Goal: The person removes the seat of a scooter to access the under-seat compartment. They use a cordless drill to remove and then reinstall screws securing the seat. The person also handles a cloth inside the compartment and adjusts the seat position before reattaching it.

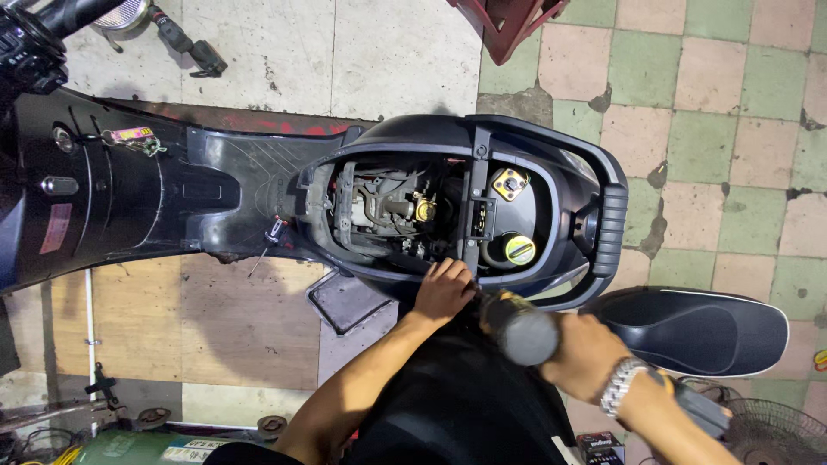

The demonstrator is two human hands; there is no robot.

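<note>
A black scooter (207, 185) lies across the view with its seat removed, so the engine bay (388, 215) and two yellow-topped caps (519, 250) show. My left hand (444, 288) rests on the near rim of the open bay, fingers curled on the edge. Just right of it, my right hand (586, 353), with a metal watch on the wrist, grips a power tool (517, 325) with a dark cylindrical body pointing toward the scooter's side. The tool's tip is hidden behind my left hand.
The detached black seat (698, 331) lies on the floor at the right. A red stool (508, 26) stands at the top. The handlebar (52, 34) is at top left. Tools and a green box (129, 443) sit bottom left; a fan grille (775, 435) is bottom right.
</note>
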